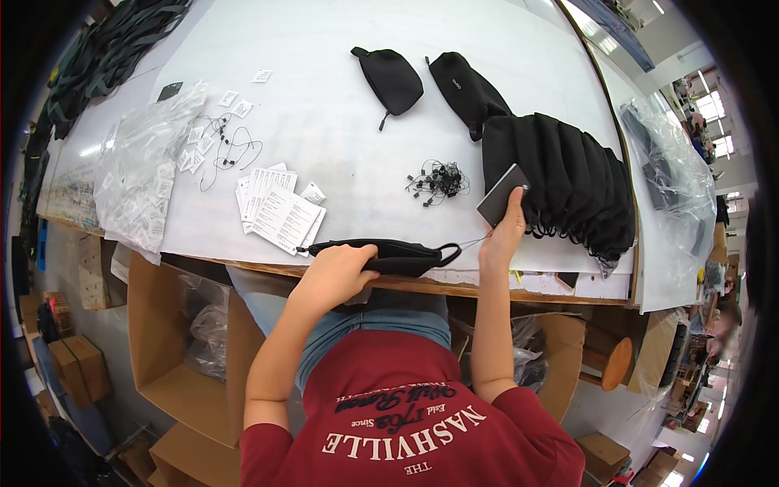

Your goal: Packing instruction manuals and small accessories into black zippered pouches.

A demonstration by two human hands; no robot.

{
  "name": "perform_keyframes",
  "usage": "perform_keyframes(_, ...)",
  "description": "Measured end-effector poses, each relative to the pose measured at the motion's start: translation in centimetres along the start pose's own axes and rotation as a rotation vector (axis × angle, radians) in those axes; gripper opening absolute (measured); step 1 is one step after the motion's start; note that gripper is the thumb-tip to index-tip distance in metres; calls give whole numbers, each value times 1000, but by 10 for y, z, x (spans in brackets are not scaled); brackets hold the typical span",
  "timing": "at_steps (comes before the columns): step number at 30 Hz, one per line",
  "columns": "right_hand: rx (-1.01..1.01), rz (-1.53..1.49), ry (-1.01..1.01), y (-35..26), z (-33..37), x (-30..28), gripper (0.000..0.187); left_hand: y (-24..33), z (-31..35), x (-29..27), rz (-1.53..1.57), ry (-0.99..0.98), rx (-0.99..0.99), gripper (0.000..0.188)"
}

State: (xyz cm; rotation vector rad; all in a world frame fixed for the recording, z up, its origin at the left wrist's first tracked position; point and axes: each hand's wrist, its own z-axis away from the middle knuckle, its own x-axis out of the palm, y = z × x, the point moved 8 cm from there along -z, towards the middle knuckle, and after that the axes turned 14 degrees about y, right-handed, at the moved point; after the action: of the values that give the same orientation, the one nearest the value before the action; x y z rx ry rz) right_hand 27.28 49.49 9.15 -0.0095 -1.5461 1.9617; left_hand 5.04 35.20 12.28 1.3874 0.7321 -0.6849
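My left hand (339,274) is closed on a black zip pouch (406,258), which lies on its side at the table's near edge with its loop pointing right. My right hand (506,227) grips a dark rectangular hang tag (502,195) between thumb and fingers. A thin string runs from that hand to the pouch's loop end; how it is fastened there is too small to tell. Just right of the tag stands a tight row of black pouches (560,178). Between my hands, further in, lies a tangle of black tag strings (439,182).
Printed white cards (284,215) lie in a stack left of the pouch. Beyond them are small white labels (195,146), loose strings and clear plastic bags (146,170). Two more black pouches (391,81) lie at the back. Open cardboard boxes (174,325) stand below the table edge.
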Motion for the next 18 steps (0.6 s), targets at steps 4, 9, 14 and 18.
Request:
perform_keyframes(4, -492, 337, -44, -46, -3, -18, 48, 2, 8, -4, -16, -1, -33, 19)
perform_keyframes(9, -670, 634, -371, -56, 27, -5, 49, 19, 14, -14, 80, 126, 143, 15)
perform_keyframes(14, -1213, 949, -1140, -38, 147, 72, 36, 22, 10, -6, 46, 116, 193, 18)
perform_keyframes(18, -1311, 1084, -1168, 3, 133, 72, 31, 25, 3, -3, 76, 191, 205, 38)
